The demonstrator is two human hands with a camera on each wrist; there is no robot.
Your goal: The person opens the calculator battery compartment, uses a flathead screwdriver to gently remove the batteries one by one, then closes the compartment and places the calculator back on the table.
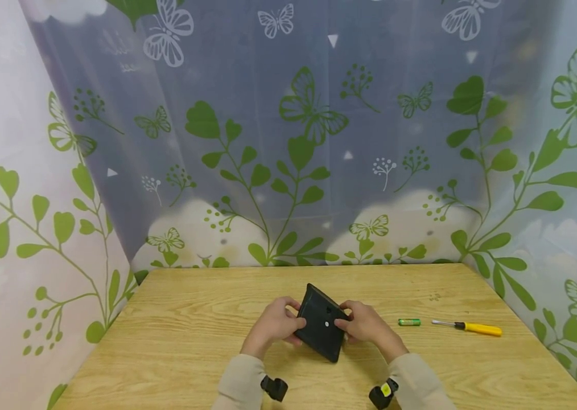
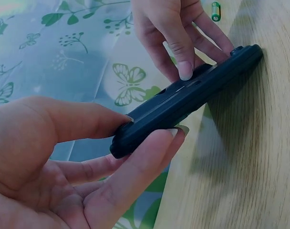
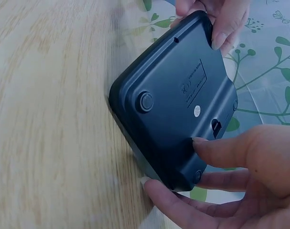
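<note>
A black desktop calculator (image 1: 318, 333) is held tilted over the table, its underside towards me. That back carries round rubber feet (image 3: 145, 101), a small white sticker (image 3: 197, 111) and a battery cover latch (image 3: 216, 127); its front face is hidden. My left hand (image 1: 278, 323) pinches one edge, thumb on the back and fingers behind. At the opposite edge, my right hand (image 1: 365, 323) grips it likewise, its thumb on the back near the latch. The lower edge is close to the wood; whether it touches cannot be told.
To the right on the wooden table (image 1: 176, 341) lies a green battery (image 1: 409, 322). Beside it is a screwdriver (image 1: 480, 329) with a yellow handle, its tip pointing left. A patterned curtain (image 1: 247, 171) hangs behind the table and along both sides.
</note>
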